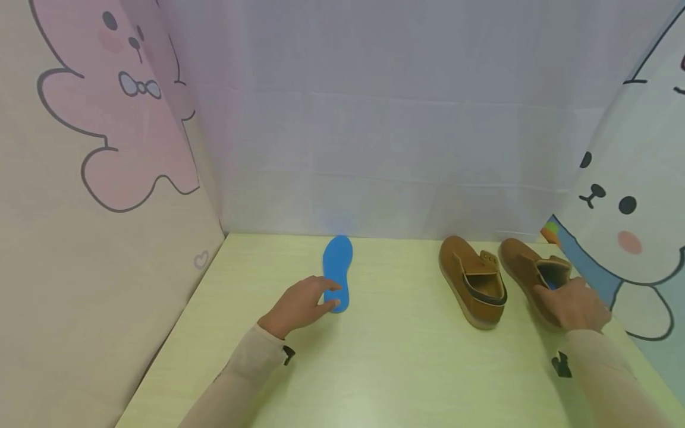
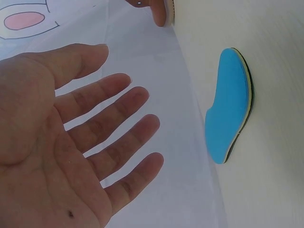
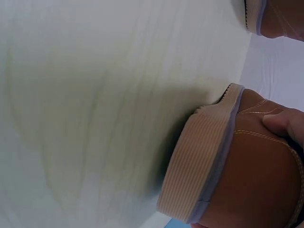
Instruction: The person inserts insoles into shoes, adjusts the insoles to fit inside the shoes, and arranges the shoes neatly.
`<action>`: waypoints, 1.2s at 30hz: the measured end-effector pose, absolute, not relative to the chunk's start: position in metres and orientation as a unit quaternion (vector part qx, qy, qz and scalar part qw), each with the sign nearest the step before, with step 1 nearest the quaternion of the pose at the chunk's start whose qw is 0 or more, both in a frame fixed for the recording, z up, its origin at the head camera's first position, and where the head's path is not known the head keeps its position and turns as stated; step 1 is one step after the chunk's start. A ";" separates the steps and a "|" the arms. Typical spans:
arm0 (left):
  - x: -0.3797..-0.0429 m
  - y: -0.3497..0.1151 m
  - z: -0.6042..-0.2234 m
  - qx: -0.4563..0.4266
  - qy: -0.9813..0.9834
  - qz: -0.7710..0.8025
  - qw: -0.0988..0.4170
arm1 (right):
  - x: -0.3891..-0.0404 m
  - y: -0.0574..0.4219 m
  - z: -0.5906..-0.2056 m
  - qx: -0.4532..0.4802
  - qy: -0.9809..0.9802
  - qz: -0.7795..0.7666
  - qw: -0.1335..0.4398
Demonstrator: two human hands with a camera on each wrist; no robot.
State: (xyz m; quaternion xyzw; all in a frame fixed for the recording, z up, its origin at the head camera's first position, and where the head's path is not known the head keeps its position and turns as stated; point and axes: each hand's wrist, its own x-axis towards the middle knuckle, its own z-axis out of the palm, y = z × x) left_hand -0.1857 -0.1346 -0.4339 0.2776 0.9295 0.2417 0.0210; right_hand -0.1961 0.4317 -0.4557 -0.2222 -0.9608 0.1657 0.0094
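A blue insole (image 1: 336,255) lies flat on the table, its heel end partly behind my left hand (image 1: 299,304). In the left wrist view that hand (image 2: 90,123) is spread, palm showing, with the insole (image 2: 229,102) apart from its fingertips. On the right, my right hand (image 1: 578,306) grips a brown shoe (image 1: 520,261) near its heel opening. A bit of blue shows inside this shoe. From the right wrist view, a thumb (image 3: 280,121) presses the side of the shoe (image 3: 254,180), above its ribbed pale sole; the other fingers are mostly hidden.
A matching brown shoe (image 1: 467,259) stands just left of the gripped one, toe toward the back. Behind runs a pale curtain (image 1: 374,148); printed cloth walls flank the light table (image 1: 396,362) on both sides.
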 end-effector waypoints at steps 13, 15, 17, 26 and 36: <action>-0.186 -0.129 -0.436 0.278 0.930 0.238 0.030 | -0.183 0.413 -0.441 -0.198 -0.967 0.155 0.049; -0.187 -0.128 -0.436 0.278 0.932 0.230 0.030 | -0.180 0.401 -0.429 -0.183 -0.968 0.144 0.097; -0.189 -0.128 -0.434 0.277 0.934 0.227 0.025 | -0.179 0.388 -0.414 -0.159 -0.968 0.133 0.142; -0.192 -0.131 -0.433 0.272 0.927 0.255 0.035 | -0.188 0.332 -0.392 -0.063 -0.980 0.187 0.024; -0.192 -0.129 -0.433 0.270 0.928 0.256 0.034 | -0.202 0.309 -0.426 -0.066 -0.969 0.217 -0.096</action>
